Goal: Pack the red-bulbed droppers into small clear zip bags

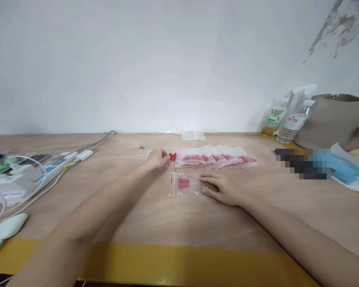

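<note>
The person's right hand (pixel 221 189) lies flat, fingers together, tips pinning the bag (pixel 184 186) at mid-table. Just beyond, the left hand (pixel 157 158) curls, seemingly pinching a red cap (pixel 172 156), though it's too small to confirm. Farther back, filled bags (pixel 218 158) overlap in a row.

matt pale wood table (pixel 155 223), glossy clear plastic bag (pixel 185 185) near right hand (pixel 223 189), shiny filled bags (pixel 218 157) beyond, clear plastic bottles (pixel 293 121) far right, smooth white plastic power strip (pixel 52 169) left
</note>
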Tool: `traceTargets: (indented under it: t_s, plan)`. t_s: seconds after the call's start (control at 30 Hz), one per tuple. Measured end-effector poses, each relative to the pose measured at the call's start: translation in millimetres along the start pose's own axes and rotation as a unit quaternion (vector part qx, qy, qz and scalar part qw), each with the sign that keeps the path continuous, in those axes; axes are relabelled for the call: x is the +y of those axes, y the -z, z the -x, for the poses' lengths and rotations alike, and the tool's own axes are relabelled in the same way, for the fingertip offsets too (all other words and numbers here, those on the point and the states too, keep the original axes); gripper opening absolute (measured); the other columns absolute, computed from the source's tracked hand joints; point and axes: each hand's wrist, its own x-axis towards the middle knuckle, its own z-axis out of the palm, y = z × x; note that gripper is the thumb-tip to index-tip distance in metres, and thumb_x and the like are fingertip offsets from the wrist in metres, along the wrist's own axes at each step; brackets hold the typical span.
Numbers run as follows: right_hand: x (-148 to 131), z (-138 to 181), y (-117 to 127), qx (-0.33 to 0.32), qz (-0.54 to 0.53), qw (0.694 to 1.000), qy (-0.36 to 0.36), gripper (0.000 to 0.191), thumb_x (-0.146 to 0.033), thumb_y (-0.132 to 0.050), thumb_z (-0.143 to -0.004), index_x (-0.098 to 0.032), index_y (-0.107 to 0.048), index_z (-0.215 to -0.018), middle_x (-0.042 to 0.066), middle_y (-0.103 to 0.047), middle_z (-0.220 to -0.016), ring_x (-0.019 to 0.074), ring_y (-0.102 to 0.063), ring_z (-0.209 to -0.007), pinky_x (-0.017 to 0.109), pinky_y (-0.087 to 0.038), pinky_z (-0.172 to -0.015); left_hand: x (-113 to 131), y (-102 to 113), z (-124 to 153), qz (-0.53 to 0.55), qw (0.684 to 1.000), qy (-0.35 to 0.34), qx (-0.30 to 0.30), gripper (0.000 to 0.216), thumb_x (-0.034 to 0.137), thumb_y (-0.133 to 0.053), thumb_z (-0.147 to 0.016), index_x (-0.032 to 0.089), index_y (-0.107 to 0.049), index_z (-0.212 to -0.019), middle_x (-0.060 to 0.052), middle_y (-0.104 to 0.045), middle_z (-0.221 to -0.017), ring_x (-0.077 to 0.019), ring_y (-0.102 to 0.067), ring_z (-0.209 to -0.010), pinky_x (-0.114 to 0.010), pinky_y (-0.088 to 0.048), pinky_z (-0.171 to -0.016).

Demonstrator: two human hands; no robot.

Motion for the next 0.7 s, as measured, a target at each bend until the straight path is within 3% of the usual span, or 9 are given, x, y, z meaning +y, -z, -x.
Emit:
traceTargets:
  t_s: [0.2,0.37,0.47,0.57,0.7]
  plan:
    - [0,0,0,-0.001,-0.003,1.000,0.005,0.042,-0.041,-0.049,-0.082,-0.020,-0.053,-0.119,0.011,-0.052,-0.122,0.0243,-0.046,-0.114,0.042,-0.039,-0.095,10,-18,-23,-0.004,0.996,0.084,0.013,0.026,0.041,-0.066,-0.059,0.016,-0.058,-0.053,-0.007,-0.061,-0.056,-0.0235,-0.061,-0.072,-0.026,-0.041,-0.059]
    - [1,0,-1,0.000,0.001,1.000,0.010,0.041,-0.040,-0.049,-0.082,-0.021,-0.053,-0.119,0.010,-0.052,-0.122,0.0245,-0.046,-0.113,0.043,-0.039,-0.095,12,-21,-34,0.032,0.986,0.161,0.021,0.025,0.030,-0.072,-0.049,0.017,-0.051,-0.046,-0.007,-0.055,-0.046,-0.0267,-0.060,-0.066,-0.029,-0.040,-0.055]
    - [1,0,-1,0.003,0.000,1.000,0.010,0.042,-0.041,-0.049,-0.082,-0.021,-0.053,-0.118,0.010,-0.052,-0.122,0.0244,-0.047,-0.113,0.042,-0.040,-0.095,11,-20,-35,0.087,0.981,0.173,0.019,0.022,0.024,-0.071,-0.051,0.016,-0.050,-0.046,-0.002,-0.049,-0.039,-0.0226,-0.057,-0.056,-0.028,-0.038,-0.051]
    - [1,0,-1,0.003,-0.002,1.000,0.007,0.041,-0.040,-0.049,-0.082,-0.020,-0.053,-0.118,0.010,-0.052,-0.122,0.0241,-0.047,-0.113,0.041,-0.039,-0.095,10,-16,-30,0.162,0.975,0.147,0.031,0.017,0.025,-0.067,-0.059,0.015,-0.054,-0.055,0.000,-0.048,-0.041,-0.0169,-0.053,-0.048,-0.025,-0.037,-0.048]
    - [0,0,0,-0.005,-0.004,1.000,0.004,0.042,-0.040,-0.049,-0.083,-0.019,-0.053,-0.119,0.011,-0.052,-0.122,0.0236,-0.046,-0.114,0.040,-0.039,-0.096,7,-6,-11,0.265,0.954,0.098,0.099,0.023,0.028,-0.054,-0.075,0.015,-0.051,-0.093,-0.001,-0.059,-0.067,-0.0093,-0.054,-0.052,-0.021,-0.042,-0.051]
